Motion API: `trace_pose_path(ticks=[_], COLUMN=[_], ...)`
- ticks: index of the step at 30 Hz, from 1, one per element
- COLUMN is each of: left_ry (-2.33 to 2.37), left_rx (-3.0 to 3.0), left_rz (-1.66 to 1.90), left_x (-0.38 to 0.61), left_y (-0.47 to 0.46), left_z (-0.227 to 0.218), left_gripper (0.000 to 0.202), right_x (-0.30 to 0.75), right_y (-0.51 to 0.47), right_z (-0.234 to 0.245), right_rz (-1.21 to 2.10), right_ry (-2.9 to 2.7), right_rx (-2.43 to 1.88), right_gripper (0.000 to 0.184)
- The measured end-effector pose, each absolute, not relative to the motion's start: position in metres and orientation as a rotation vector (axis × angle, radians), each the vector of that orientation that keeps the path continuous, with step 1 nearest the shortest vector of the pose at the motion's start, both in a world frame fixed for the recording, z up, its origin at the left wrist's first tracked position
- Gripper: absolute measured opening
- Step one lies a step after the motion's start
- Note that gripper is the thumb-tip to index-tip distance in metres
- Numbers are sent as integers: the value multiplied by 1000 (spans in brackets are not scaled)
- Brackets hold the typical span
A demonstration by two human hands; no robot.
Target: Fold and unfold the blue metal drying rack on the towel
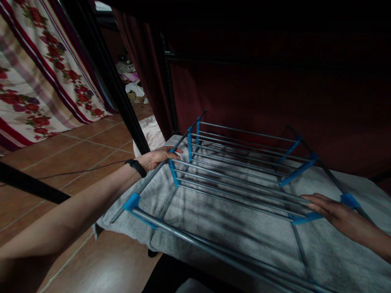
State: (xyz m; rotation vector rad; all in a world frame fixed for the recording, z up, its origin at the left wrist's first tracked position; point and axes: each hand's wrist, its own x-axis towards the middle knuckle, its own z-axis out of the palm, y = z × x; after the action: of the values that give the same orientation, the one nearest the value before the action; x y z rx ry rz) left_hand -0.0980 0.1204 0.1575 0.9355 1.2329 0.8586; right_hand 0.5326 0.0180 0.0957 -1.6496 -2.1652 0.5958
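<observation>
A metal drying rack (232, 177) with grey bars and blue plastic joints lies across a grey towel-like cloth (195, 211). My left hand (163, 156), with a black band at the wrist, grips the rack's left side rail beside a blue joint. At the right, my right hand (328, 207) closes on the rack near the end of a crossbar, next to another blue joint. Its fingertips are partly hidden behind the bar. The rack's near bars run toward my lap and leave the view at the bottom right.
A black metal post (113, 77) rises just left of the rack. Behind the rack hangs a dark red curtain (244, 97). A floral curtain (45, 73) reaches the tiled floor (94, 150) at the left, where a thin cable (82, 171) runs. Clothes (134, 89) lie farther back.
</observation>
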Motion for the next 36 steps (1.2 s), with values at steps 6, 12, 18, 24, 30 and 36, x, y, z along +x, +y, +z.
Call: trace_pose_path(ticks=[6, 12, 18, 24, 30, 36], left_ry=[1259, 1299, 1564, 1038, 925, 913], left_rx=[969, 1053, 1998, 2508, 2393, 2537], left_rz=[842, 833, 869, 472, 318, 287], left_x=[-96, -93, -89, -18, 47, 45], left_y=[119, 117, 116, 108, 105, 118], left_z=[162, 162, 177, 193, 169, 153], left_gripper=[56, 64, 77, 47, 42, 46], right_x=[524, 522, 508, 482, 480, 505], right_y=[15, 14, 11, 8, 6, 4], right_z=[104, 113, 129, 151, 153, 172], right_rz=[655, 610, 422, 278, 418, 362], right_ry=[-2168, -2256, -2294, -2225, -2091, -1878], right_rx=[-1707, -1710, -1698, -1649, -1671, -1520], right_gripper=[40, 41, 40, 35, 28, 36])
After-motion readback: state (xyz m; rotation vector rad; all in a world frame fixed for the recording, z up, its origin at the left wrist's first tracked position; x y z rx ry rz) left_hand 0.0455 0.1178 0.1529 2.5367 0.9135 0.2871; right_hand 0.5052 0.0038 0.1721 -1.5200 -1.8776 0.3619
